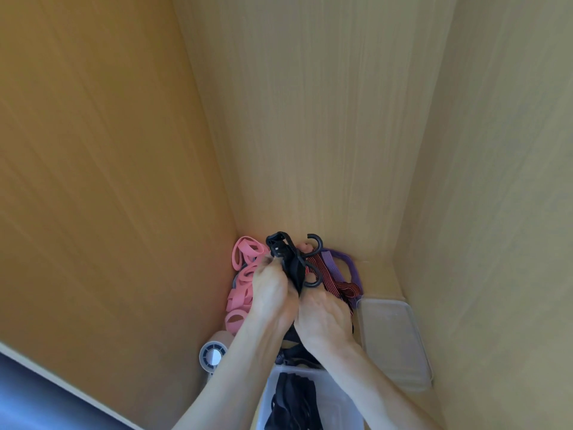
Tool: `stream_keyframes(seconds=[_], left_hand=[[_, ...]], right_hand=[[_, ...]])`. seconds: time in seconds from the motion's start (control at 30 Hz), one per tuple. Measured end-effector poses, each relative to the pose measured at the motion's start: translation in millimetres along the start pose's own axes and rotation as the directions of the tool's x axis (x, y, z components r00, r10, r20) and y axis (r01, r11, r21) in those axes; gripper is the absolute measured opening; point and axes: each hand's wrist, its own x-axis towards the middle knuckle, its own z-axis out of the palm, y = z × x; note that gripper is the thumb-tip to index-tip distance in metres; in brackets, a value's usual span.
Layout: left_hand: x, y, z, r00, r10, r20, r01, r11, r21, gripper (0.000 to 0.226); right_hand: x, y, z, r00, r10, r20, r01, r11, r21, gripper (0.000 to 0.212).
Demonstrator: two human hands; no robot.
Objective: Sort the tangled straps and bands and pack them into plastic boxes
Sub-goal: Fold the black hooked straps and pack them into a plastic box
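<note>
Several pink bands (245, 274) crowd the counter's back corner; left hand (273, 293) and right hand (325, 315) both clench a black strap (294, 270).

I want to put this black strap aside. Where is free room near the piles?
One bare patch: the back right corner, between the purple band, the clear lid and the walls. Crowded elsewhere: pink bands on the left, the clear box in front, the left hand and right hand gripping the black strap between.
</note>
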Motion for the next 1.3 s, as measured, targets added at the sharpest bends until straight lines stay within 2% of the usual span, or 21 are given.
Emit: stream_keyframes(seconds=[0.1,0.13,0.2,0.27,0.37,0.5,0.63,0.7,0.77,0.83,0.9,1.0,1.1,1.3], left_hand=[[6,-6,1,0.996,-0.082,0.026,0.084,0.995,-0.061,0.05],[9,-6,-1,0.996,-0.089,0.023,0.09,0.995,-0.049,0.052],[9,0,-12,0.995,-0.098,0.029,0.097,0.995,0.033,0.039],[2,10,-26,0.987,-0.112,0.116,0.094,0.984,0.153,0.031],[-8,23,-43,0.954,-0.175,0.244,0.072,0.923,0.379,0.026],[-14,39,-46,0.92,-0.243,0.309,0.052,0.854,0.518,0.021],[-16,46,-52,0.878,-0.293,0.379,-0.058,0.721,0.691,0.022],[-16,45,-55,0.872,-0.306,0.383,-0.085,0.674,0.734,0.021],[-16,43,-58,0.885,-0.3,0.355,-0.095,0.63,0.771,0.018],[-17,40,-60,0.903,-0.282,0.324,-0.1,0.596,0.797,0.015],[-20,35,-62,0.915,-0.256,0.313,-0.111,0.585,0.803,0.015],[-22,29,-62,0.931,-0.193,0.309,-0.146,0.577,0.803,0.021],[-23,24,-61,0.937,-0.128,0.324,-0.199,0.568,0.798,0.022],[-20,16,-61,0.944,-0.051,0.325,-0.257,0.505,0.824,0.016]], right_hand=[[9,12,-3,0.998,-0.018,-0.062,0.02,0.999,0.034,0.025],[11,17,-4,0.996,-0.051,-0.079,0.056,0.996,0.069,0.027],[14,27,-9,0.988,-0.137,-0.066,0.148,0.966,0.213,0.031],[19,38,-15,0.975,-0.223,0.005,0.208,0.918,0.338,0.028],[28,52,-25,0.939,-0.301,0.167,0.203,0.875,0.439,0.035],[33,56,-30,0.877,-0.37,0.306,0.107,0.773,0.625,0.025],[37,57,-32,0.838,-0.363,0.407,-0.006,0.74,0.673,0.013],[36,60,-32,0.833,-0.347,0.431,-0.066,0.711,0.7,0.014],[32,59,-35,0.808,-0.35,0.473,-0.167,0.634,0.755,0.016],[28,61,-37,0.767,-0.346,0.54,-0.322,0.52,0.791,0.026],[26,62,-38,0.75,-0.329,0.575,-0.399,0.468,0.788,0.028],[25,58,-36,0.779,-0.243,0.579,-0.412,0.497,0.763,0.03],[26,57,-36,0.831,-0.198,0.519,-0.305,0.619,0.724,0.033],[31,56,-28,0.939,-0.11,0.326,-0.119,0.784,0.609,0.017]])
